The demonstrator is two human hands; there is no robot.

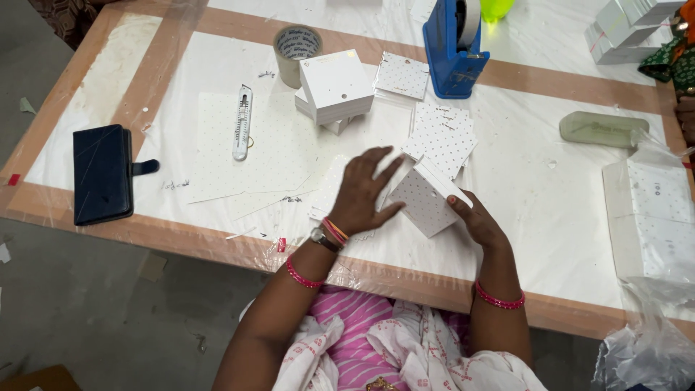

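A stack of small white dotted cards [426, 199] stands tilted near the table's front edge. My right hand [474, 217] grips its right side. My left hand [364, 192] lies flat against the stack's left face, fingers spread. Both wrists wear pink bangles. More dotted cards [443, 134] lie fanned just beyond the held stack. A thicker pile of white cards [334, 87] sits farther back.
A blue tape dispenser [452, 47] stands at the back. A tape roll [295, 49], a white box cutter [242, 122] and a black wallet case [103, 172] lie to the left. A clear bag of cards [655, 217] and a pale green bottle [601, 129] lie at the right.
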